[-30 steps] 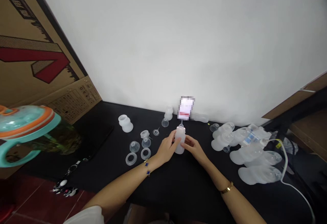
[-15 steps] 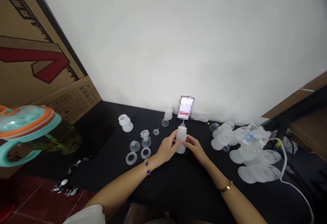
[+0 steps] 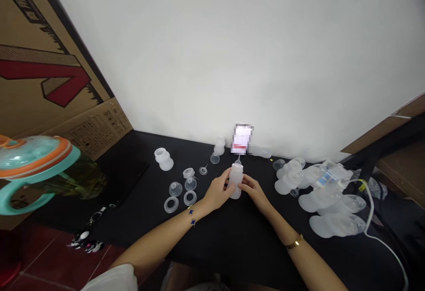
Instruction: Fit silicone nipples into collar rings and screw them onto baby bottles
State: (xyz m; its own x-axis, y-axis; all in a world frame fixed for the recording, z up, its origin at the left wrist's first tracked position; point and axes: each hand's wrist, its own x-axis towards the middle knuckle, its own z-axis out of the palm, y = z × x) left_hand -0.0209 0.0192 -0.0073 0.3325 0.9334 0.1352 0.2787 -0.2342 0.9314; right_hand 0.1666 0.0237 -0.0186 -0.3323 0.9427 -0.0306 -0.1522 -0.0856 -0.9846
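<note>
A frosted plastic baby bottle (image 3: 235, 181) stands upright on the black table top (image 3: 232, 233), with a small clear tip showing at its top. My left hand (image 3: 217, 190) grips its left side and my right hand (image 3: 253, 190) holds its right side, the fingers of both wrapping around it. The lower part of the bottle shows between my hands. Left of my left hand lie clear rings (image 3: 171, 204), small clear cups (image 3: 175, 189) and a small valve piece (image 3: 203, 171).
Several frosted bottles (image 3: 337, 225) are heaped at the right, beside a white cable (image 3: 369, 213). A pixelated card (image 3: 242, 139) leans on the white wall at the back. A teal-and-orange lidded cup (image 3: 36, 162) sits at the far left, before a cardboard box (image 3: 49, 65).
The bottle has shifted slightly to the right between my hands, and both hands have followed it. The items on the table have not visibly moved.
</note>
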